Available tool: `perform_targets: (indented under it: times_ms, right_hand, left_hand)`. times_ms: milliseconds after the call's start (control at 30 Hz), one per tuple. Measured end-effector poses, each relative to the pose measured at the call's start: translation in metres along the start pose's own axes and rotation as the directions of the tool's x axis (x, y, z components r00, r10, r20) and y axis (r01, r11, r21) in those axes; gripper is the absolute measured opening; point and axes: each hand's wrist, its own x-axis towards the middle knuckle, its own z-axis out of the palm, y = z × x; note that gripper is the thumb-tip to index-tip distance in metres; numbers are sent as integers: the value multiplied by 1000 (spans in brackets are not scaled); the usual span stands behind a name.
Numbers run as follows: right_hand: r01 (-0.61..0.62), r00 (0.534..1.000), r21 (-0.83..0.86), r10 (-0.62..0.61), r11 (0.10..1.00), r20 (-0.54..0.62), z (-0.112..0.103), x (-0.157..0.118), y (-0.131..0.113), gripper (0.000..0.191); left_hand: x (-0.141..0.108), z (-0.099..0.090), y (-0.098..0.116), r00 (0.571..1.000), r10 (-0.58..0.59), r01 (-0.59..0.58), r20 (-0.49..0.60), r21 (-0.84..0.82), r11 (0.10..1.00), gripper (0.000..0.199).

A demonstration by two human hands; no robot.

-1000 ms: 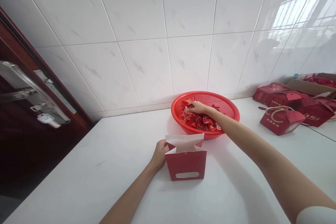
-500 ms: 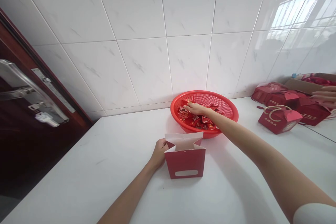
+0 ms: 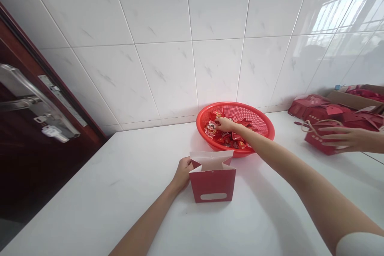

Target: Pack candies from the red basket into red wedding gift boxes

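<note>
A red paper gift box point(image 3: 212, 184) stands upright on the white table, its top flaps unfolded and its white inside showing. My left hand point(image 3: 183, 174) grips the box's left side, with part of the fingers hidden behind it. Beyond the box is a red plastic basket point(image 3: 265, 126) of small red wrapped packets point(image 3: 238, 136). My right hand point(image 3: 225, 124) reaches into its left part, fingers drawn together among the packets. A round white-and-red printed packet point(image 3: 211, 129) lies beside the fingertips. Whatever the fingers pinch is hidden.
On the right, another person's hand point(image 3: 349, 139) is at a closed red box with rope handles point(image 3: 321, 140). More red boxes point(image 3: 309, 106) and an open carton point(image 3: 351, 99) stand by the tiled wall. A dark door with a metal handle point(image 3: 45, 106) is at the left.
My right hand has shifted slightly right within the basket, its fingers more closed. The other person's hand has come in from the right to the rope-handled box, which has moved right.
</note>
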Motion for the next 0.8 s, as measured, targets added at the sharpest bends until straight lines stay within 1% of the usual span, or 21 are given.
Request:
perform_targets:
  times_ms: [200,300,367,500,600,700,800]
  right_hand:
    - [49,996,230,-31,972,-81,-11,-11,-6,11]
    - [50,996,344,-19,938,-91,-19,-17,-11,4]
    - [39,996,397,-6,917,-84,-25,-21,-14,4]
    - [9,998,448,23,894,-66,-32,-28,-18,13]
    - [-9,998,460,40,888,-58,-32,-29,-17,17]
    - [-18,998,458,46,889,-49,-29,-26,-14,17]
    - [-1,999,457,19,889,-35,-27,-24,-11,14]
  left_hand:
    - [0,1,2,1000,10,-10,1,6,1000,15]
    - [0,0,1,1000,9,-9,3,9,1000,14]
    - [1,0,0,1000,10,-10,4,8,1000,14]
    - [1,-1,-1,1000,14,-14,17,3,1000,13]
    - [2,-1,-2,1000,21,-21,20,-6,1000,12]
    - [3,-1,-3,999,26,-26,19,-16,1000,12]
    - [3,-2,-4,999,25,-24,23,-15,1000,11]
